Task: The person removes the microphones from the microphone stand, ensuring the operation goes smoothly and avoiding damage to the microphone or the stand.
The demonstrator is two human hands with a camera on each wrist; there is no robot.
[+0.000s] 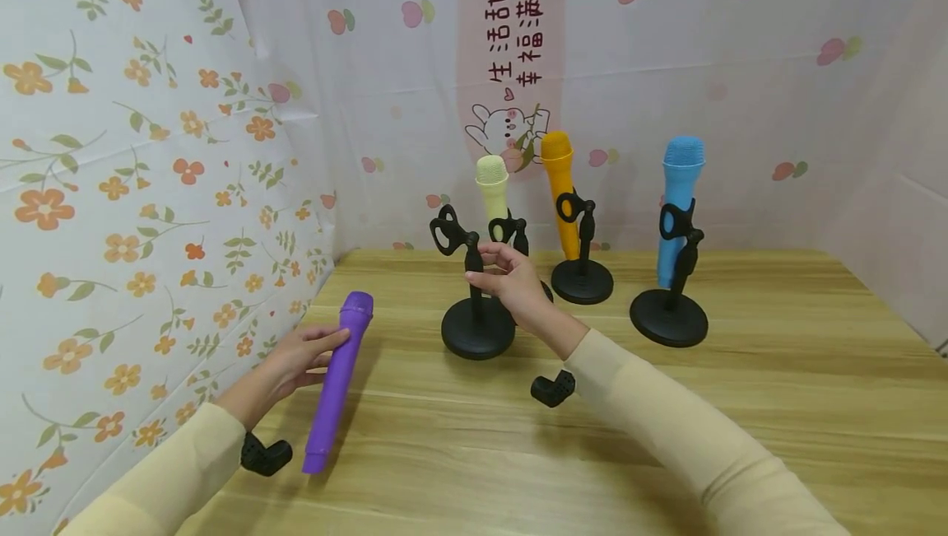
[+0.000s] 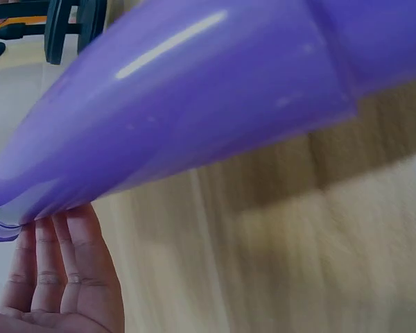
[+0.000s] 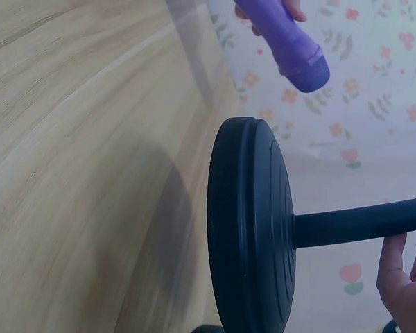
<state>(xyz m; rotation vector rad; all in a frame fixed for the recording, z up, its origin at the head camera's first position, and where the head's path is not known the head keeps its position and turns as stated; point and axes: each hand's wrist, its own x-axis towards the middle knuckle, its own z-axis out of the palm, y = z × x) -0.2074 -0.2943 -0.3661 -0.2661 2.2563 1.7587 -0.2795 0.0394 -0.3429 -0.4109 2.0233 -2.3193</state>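
Observation:
My left hand (image 1: pixel 296 359) holds a purple microphone (image 1: pixel 336 379) by its upper half at the left of the wooden table, thumb on top. The microphone slants with its head away from me. In the left wrist view its body (image 2: pixel 194 104) fills the frame above my fingers (image 2: pixel 62 270). My right hand (image 1: pixel 511 277) grips the stem of an empty black stand (image 1: pixel 477 326), whose clip stands open at the top left. The right wrist view shows the stand's round base (image 3: pixel 249 229), my fingers (image 3: pixel 405 277) by the stem, and the purple microphone (image 3: pixel 281 35) beyond.
Three more stands hold microphones behind: cream (image 1: pixel 492 186), orange (image 1: pixel 559 190) and blue (image 1: pixel 677 207). A floral cloth wall (image 1: pixel 148 190) runs close along the left, with a pale printed backdrop behind. Bare wooden table (image 1: pixel 778 404) spreads to the right and front.

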